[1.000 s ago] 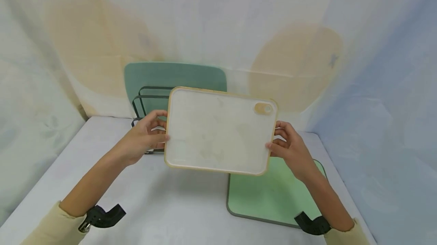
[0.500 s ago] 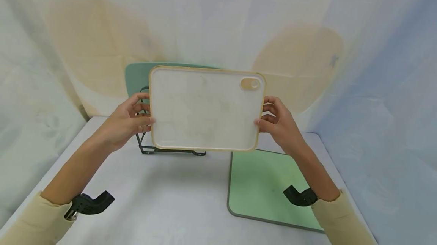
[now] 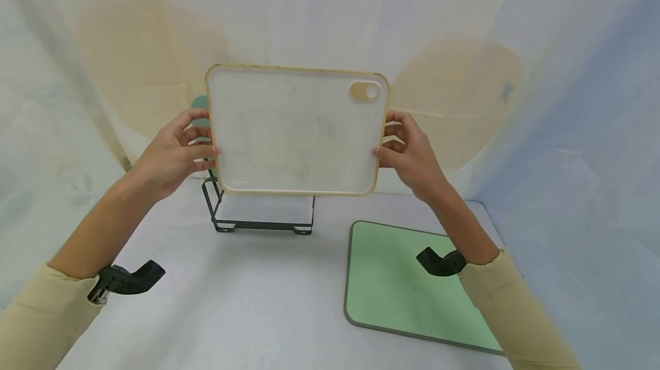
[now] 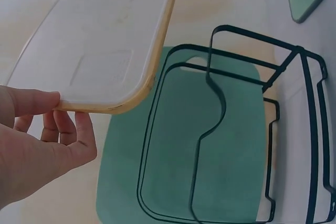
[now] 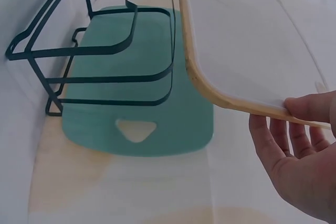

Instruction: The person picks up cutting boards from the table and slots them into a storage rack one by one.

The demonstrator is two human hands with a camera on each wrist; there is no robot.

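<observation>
I hold a white cutting board (image 3: 296,129) with a tan rim and an oval handle hole upright in the air, above a black wire rack (image 3: 263,209). My left hand (image 3: 175,152) grips its left edge, thumb in front and fingers behind. My right hand (image 3: 407,152) grips the right edge the same way. In the left wrist view the board (image 4: 105,45) hangs over the rack (image 4: 247,129), which holds a dark green board (image 4: 210,150). The right wrist view shows the white board (image 5: 247,51), the rack (image 5: 100,51) and the dark green board (image 5: 147,103) standing in it.
A light green cutting board (image 3: 407,284) lies flat on the white table (image 3: 232,301) at the right. A pale patterned cloth (image 3: 103,43) hangs behind and at both sides of the table.
Both hands have lifted the white board up and slightly left, from low over the table to above the rack. It now hides most of the dark green board in the head view.
</observation>
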